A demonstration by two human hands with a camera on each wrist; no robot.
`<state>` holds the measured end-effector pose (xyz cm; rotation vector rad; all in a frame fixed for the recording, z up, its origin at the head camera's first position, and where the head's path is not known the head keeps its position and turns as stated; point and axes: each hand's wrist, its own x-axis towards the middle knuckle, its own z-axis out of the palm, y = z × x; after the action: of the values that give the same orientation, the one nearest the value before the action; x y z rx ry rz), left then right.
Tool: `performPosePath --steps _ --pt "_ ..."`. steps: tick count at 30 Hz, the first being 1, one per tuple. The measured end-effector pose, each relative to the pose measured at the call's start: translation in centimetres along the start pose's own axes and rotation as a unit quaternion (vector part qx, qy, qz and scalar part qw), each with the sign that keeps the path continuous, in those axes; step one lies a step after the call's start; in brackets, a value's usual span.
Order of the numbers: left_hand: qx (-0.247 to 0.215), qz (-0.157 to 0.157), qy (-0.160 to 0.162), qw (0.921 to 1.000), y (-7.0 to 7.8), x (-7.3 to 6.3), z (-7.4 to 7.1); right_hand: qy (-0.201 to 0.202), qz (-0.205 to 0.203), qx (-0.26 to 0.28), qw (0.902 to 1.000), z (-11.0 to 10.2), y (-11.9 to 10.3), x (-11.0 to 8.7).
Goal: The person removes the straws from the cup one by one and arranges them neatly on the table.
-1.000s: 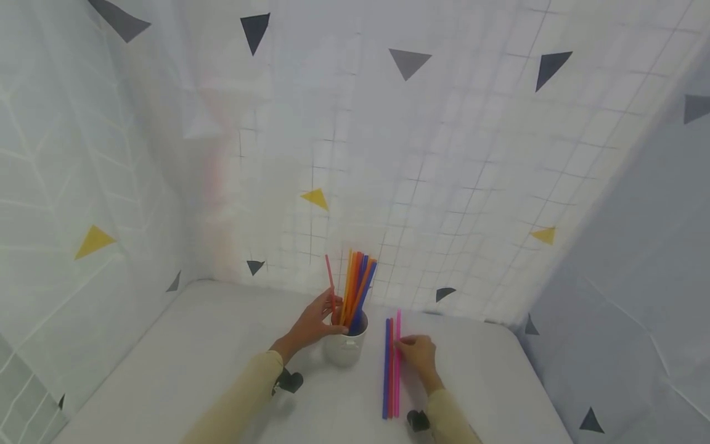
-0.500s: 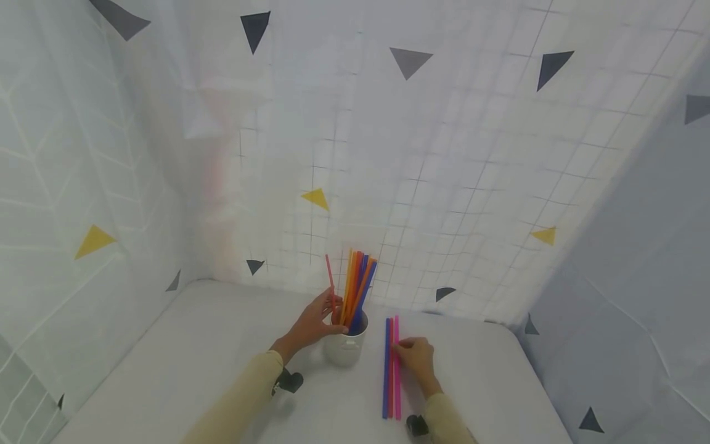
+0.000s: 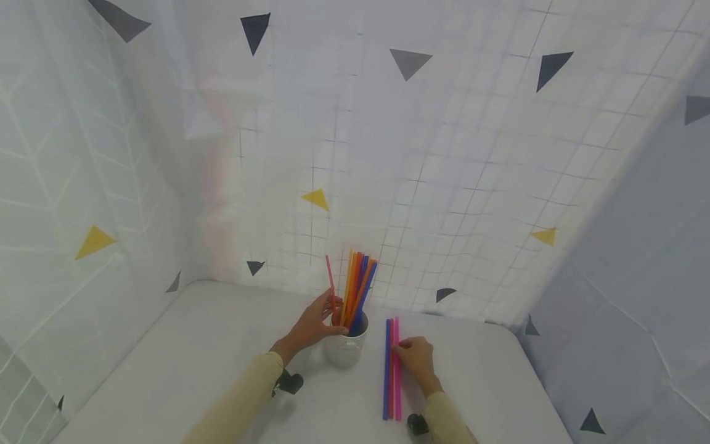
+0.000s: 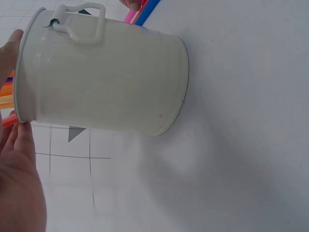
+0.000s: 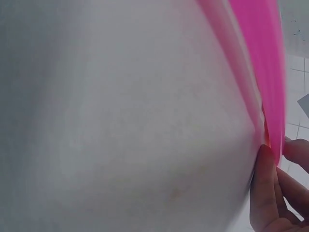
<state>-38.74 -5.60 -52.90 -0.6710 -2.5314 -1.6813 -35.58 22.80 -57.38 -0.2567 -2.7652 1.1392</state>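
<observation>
Off-white and smooth, the small bucket (image 3: 342, 351) stands upright on the white tabletop (image 3: 166, 351), with its loop handle (image 4: 100, 21) lying against the side below the rim. My left hand (image 3: 310, 324) holds it by the mouth: the thumb lies along the near edge, and the fingers are over at the far left of the rim. A bundle of straws (image 3: 357, 290) stands in it, yellow, orange, red and blue, most of them leaning to the right. One thin red straw (image 3: 330, 271) slants the other way, right by my left fingers; whether they grip it too, I cannot tell. To the right of the bucket and apart from it, three more straws lie side by side on the tabletop, pointing away from me: a blue straw (image 3: 386, 370) nearest the bucket, a flat-lying red straw (image 3: 391, 394) in the middle, and a pink straw (image 3: 397, 394) on the outside. My right hand (image 3: 417, 357) pinches the pink one between thumb and fingertips. Pale yellow sleeves (image 3: 238, 398) cover both my forearms. Behind everything hangs a pale backdrop (image 3: 366, 135), printed with grey, black and yellow triangles.
</observation>
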Motion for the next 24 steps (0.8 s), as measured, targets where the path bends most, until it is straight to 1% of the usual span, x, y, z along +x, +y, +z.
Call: performPosePath --steps 9,14,19,24 --pt "-0.007 -0.008 -0.001 0.9999 0.21 -0.07 -0.06 -0.008 -0.009 -0.005 0.9999 -0.15 -0.11 -0.08" --pt "-0.006 -0.011 -0.003 0.9999 0.42 -0.20 -0.11 0.000 -0.022 -0.008 0.9997 -0.17 -0.13 -0.08" --pt "-0.006 -0.013 -0.005 0.9999 0.51 -0.25 -0.11 0.000 -0.016 -0.008 0.9998 -0.04 0.04 0.07" --pt "-0.008 -0.007 -0.004 0.9999 0.54 -0.31 -0.16 -0.005 -0.003 -0.002 1.0000 0.03 0.07 0.07"
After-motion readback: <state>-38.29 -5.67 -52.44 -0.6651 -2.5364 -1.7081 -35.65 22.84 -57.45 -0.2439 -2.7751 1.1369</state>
